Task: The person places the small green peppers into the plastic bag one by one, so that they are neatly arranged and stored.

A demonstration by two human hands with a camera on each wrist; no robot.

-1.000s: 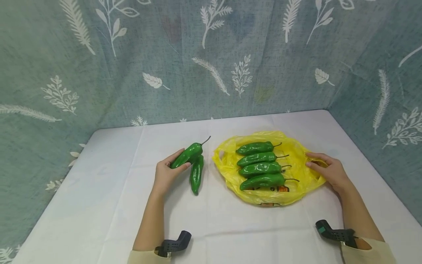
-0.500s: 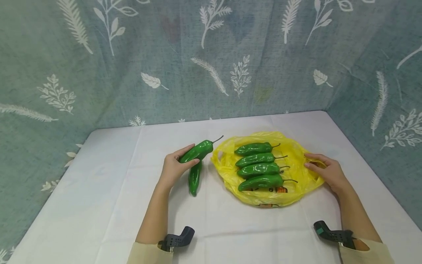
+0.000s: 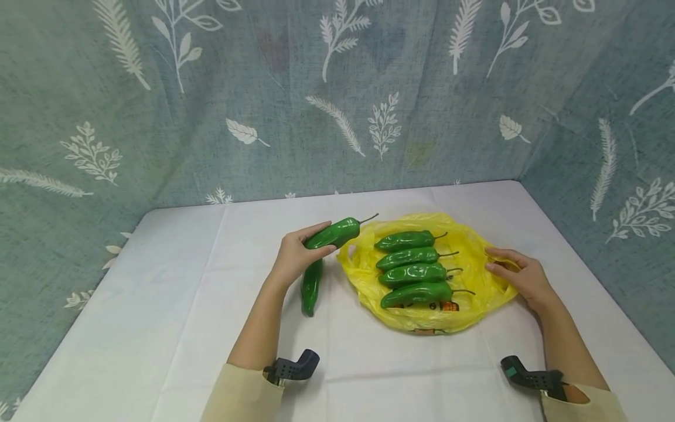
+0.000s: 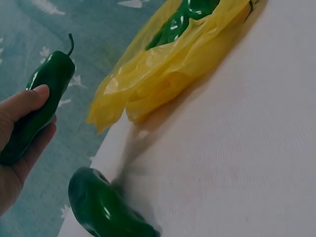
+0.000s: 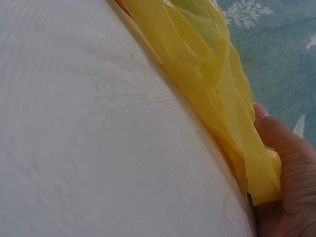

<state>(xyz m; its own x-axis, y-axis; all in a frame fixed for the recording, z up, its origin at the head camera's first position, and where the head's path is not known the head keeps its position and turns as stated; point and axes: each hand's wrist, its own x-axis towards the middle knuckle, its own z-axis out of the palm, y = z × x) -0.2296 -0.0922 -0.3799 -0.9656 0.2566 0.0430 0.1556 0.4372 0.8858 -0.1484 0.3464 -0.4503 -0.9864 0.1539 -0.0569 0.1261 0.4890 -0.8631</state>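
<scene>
Between its thumb and fingers my left hand (image 3: 296, 255) grips a glossy green pepper (image 3: 341, 231), raised off the table with its stem pointing right, near the bag's left edge. The left wrist view shows this held pepper (image 4: 55, 74) too. A second pepper (image 3: 312, 288) lies on the table below that hand, its upper end hidden. Several green peppers (image 3: 416, 274) rest in a row on the yellow plastic bag (image 3: 474, 305), stems to the right. My right hand (image 3: 529, 280) pinches the bag's right edge; in the right wrist view the thumb presses against the yellow plastic (image 5: 237, 123).
A white cloth covers the table (image 3: 253, 217), with a faint crease near the front. Behind it and along both sides hangs a blue-green curtain (image 3: 295, 158) with white leaf prints.
My left hand has lifted the pepper and carried it right, from above the loose pepper to the bag's left edge. The right hand keeps its hold on the bag.
</scene>
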